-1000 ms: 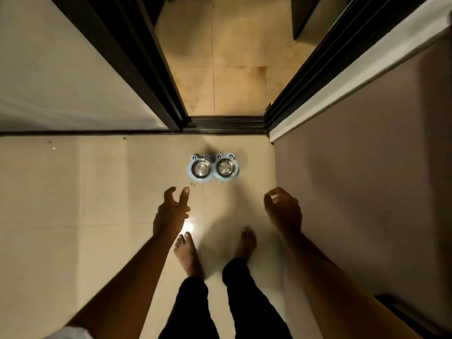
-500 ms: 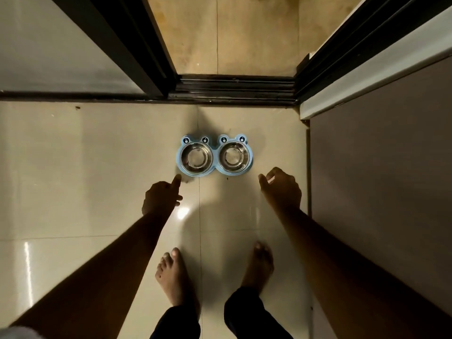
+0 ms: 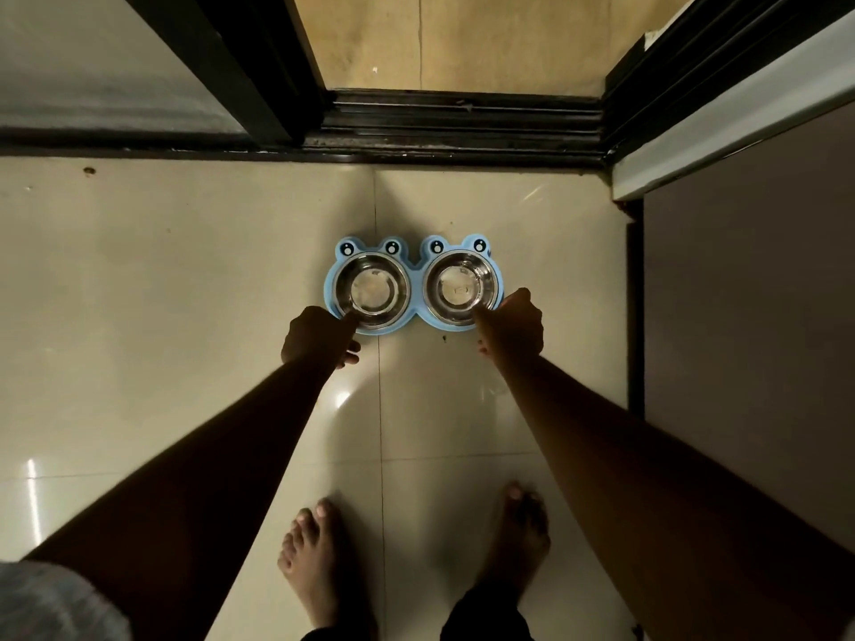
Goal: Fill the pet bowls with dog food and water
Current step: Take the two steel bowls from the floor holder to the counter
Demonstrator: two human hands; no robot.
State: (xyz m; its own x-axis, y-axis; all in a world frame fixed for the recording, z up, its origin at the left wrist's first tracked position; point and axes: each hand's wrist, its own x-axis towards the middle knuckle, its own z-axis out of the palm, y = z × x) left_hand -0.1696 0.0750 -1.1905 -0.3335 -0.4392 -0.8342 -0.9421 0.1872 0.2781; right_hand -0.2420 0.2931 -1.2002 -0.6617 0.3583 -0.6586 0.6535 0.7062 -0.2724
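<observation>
A blue frog-shaped bowl stand [image 3: 417,299] sits on the pale tiled floor just before a doorway. It holds two shiny steel bowls, the left bowl [image 3: 372,289] and the right bowl [image 3: 460,289]. Both look empty. My left hand [image 3: 319,337] grips the stand's near left edge, thumb at the left bowl's rim and fingers curled below. My right hand [image 3: 513,328] grips the near right edge, thumb at the right bowl's rim.
A dark sliding-door track [image 3: 462,127] runs across just beyond the stand, with yellowish floor behind it. A black door frame [image 3: 240,62] stands at the far left, a brown wall panel [image 3: 740,316] on the right. My bare feet [image 3: 314,562] stand behind the hands.
Both hands moved forward from open air to the stand's near edge and closed on it. My head came lower and nearer, so the bowls look larger.
</observation>
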